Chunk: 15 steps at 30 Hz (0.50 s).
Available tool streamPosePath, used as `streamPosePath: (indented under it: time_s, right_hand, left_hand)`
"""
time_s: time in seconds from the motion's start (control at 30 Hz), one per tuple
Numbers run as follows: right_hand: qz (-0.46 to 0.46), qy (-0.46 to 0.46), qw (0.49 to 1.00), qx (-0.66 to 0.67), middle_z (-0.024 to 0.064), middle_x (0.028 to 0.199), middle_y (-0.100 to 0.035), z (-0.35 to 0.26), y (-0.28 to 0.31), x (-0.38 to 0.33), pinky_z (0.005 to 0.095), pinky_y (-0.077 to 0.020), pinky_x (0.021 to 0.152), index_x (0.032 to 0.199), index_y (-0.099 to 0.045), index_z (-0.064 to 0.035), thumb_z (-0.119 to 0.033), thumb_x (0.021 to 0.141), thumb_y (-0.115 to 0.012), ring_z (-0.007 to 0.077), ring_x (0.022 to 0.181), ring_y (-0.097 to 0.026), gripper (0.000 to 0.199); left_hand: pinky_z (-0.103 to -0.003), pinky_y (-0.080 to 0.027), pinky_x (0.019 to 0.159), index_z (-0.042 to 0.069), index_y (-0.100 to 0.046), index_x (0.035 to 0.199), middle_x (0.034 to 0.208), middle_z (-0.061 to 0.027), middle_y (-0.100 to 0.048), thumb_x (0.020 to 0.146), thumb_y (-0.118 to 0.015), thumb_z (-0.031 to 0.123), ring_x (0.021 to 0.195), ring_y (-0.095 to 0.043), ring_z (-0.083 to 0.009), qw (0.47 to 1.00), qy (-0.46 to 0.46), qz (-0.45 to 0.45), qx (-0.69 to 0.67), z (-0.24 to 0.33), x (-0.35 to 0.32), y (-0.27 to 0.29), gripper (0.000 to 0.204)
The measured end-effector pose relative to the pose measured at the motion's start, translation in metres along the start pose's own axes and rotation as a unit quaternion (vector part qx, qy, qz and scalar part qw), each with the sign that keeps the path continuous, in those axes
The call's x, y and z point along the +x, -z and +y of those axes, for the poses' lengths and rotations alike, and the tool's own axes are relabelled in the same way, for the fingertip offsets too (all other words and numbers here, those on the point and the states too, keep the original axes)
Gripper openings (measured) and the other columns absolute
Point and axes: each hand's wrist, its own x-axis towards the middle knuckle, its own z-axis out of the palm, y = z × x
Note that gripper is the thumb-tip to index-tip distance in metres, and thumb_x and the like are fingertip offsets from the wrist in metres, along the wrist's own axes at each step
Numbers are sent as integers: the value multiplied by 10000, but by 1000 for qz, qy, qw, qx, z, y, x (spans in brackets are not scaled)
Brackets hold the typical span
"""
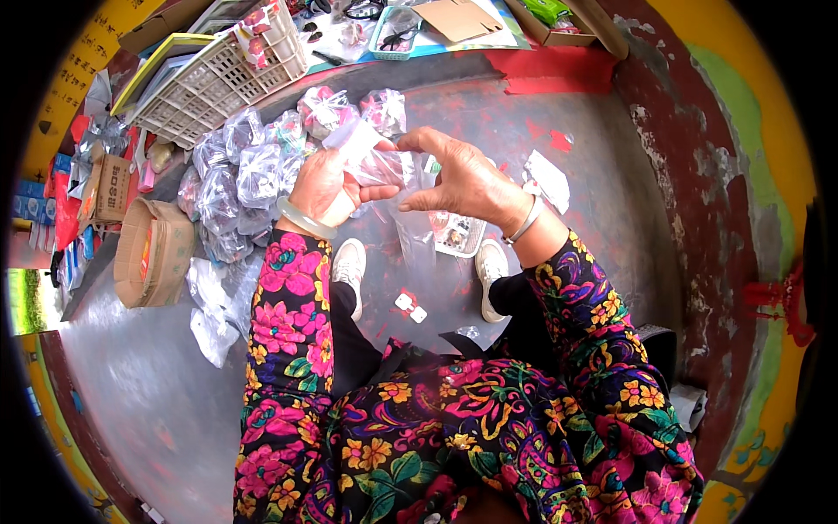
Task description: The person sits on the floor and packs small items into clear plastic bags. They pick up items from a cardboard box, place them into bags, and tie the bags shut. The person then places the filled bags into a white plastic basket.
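Observation:
My left hand [325, 189] has a clear plastic bag [390, 168] across its turned-up palm, its fingers curled under the film. Facing it from the right is my right hand [478, 179], its thumb and forefinger spread apart around the far end of the bag. A long strip of clear film [417, 237] hangs below the hands. Partly behind it stands a small white basket [476, 240] of little parts. A heap of filled clear bags [258, 175] lies beyond my left hand, with reddish pieces showing in some.
An open cardboard box [166, 262] stands at left, beside loose clear bags [212, 319]. A large cream crate [218, 92] rises behind the heap. A low table holds a teal basket [394, 37]. Between my shoes lies a small white piece [410, 306]. White packaging [548, 182] lies at right.

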Motion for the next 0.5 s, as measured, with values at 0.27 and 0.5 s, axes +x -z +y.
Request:
streamPosePath:
  time_s: [0.27, 0.5]
  right_hand:
    - [82, -53, 993, 68, 155, 747, -610, 7, -12, -3, 313, -468, 579, 864, -611, 11, -136, 762, -595, 277, 630, -581, 179]
    - [34, -215, 942, 257, 79, 837, -637, 15, 4, -1, 233, -470, 539, 883, -659, -49, -160, 758, -622, 102, 600, -551, 170]
  left_hand:
    - [-385, -532, 675, -2, -432, 1133, 1045, -157, -530, 892, -335, 233, 874, -585, -274, 999, -7, -2, 49, 6, -5, -4, 350]
    - [-395, -536, 635, 12, -403, 1178, 1084, -184, -516, 883, -373, 277, 864, -595, -300, 982, 35, -38, 179, 2, -8, 3, 398]
